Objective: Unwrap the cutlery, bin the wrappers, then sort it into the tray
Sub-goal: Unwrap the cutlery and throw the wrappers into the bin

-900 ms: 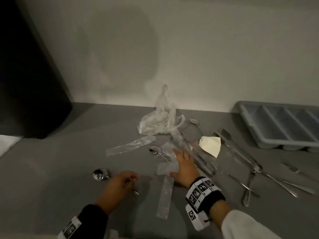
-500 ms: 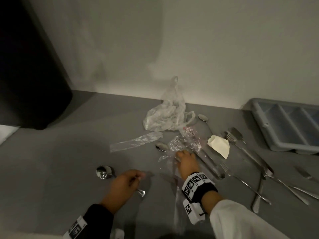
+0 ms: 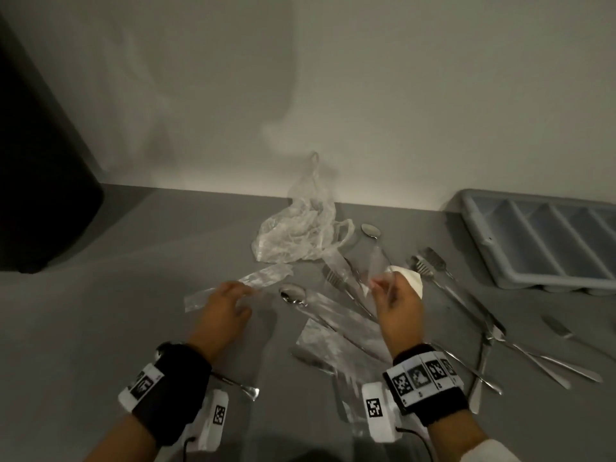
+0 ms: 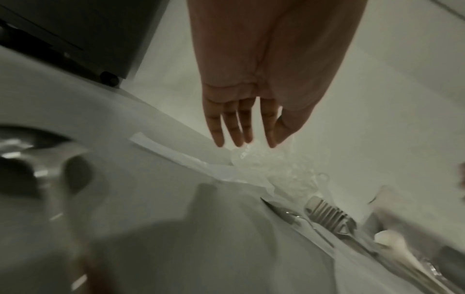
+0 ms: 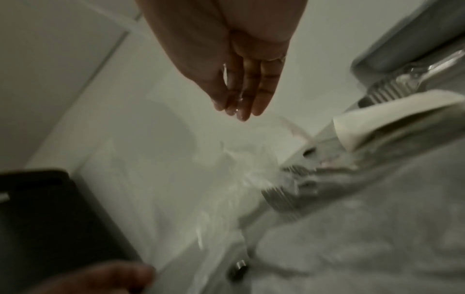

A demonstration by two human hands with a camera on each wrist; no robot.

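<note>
Near edge: spoon (image 3: 233, 383) on the grey counter (image 3: 116, 295), partly under the left wrist. Left hand (image 3: 223, 310) hangs above the counter, fingers (image 4: 236, 127) straight and loose, nothing in it. Right hand (image 3: 396, 305) is lifted, fingertips pinching a clear plastic wrapper (image 3: 378, 265). Between the hands: flat wrappers and a second spoon (image 3: 293, 295). Right of them: loose forks and knives (image 3: 493, 345). Farther back: crumpled plastic bag (image 3: 300, 231) by the wall. Far right: grey cutlery tray (image 3: 546, 241), compartments bare.
</note>
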